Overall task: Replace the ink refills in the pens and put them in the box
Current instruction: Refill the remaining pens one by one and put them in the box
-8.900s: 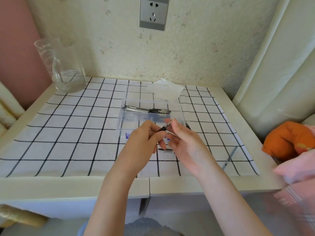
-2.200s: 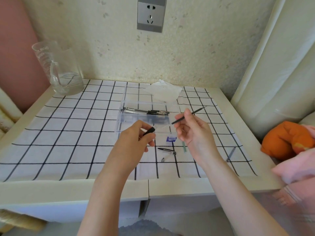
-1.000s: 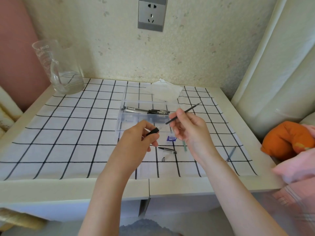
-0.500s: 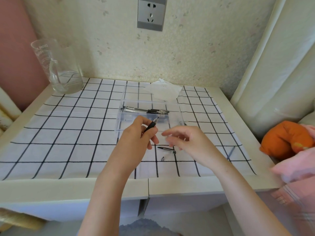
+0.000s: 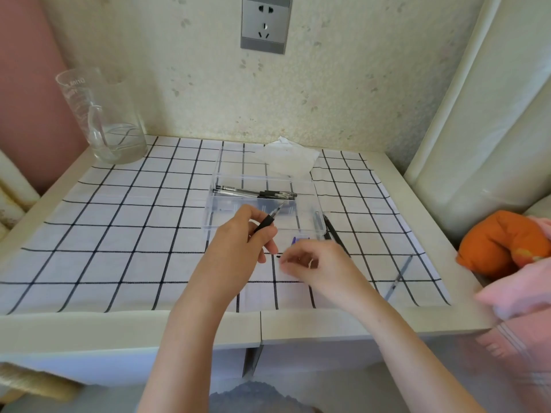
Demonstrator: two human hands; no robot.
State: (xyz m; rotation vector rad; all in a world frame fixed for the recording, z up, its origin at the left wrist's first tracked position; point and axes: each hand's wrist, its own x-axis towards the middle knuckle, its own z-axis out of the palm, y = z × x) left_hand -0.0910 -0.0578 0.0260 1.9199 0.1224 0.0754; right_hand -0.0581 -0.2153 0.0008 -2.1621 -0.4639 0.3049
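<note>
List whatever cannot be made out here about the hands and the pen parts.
Head view only:
1. What the right hand reaches for or pinches: the hand itself covers it, and it is blurred.
2. The rear end of the pen in the left hand: hidden by the palm.
3. The purple item: partly behind the right hand, too small to identify.
4. How many pens lie in the clear box: they overlap.

"Where's the box (image 5: 304, 204)?"

"Middle of the table (image 5: 89, 326), with pens (image 5: 256, 193) inside along its far wall. Tissue (image 5: 287, 158) behind it, jug (image 5: 101, 117) back left, a refill (image 5: 401, 274) far right. Left hand (image 5: 238, 245), with a held pen (image 5: 268, 223), and right hand (image 5: 319, 266) are just before it."
</note>
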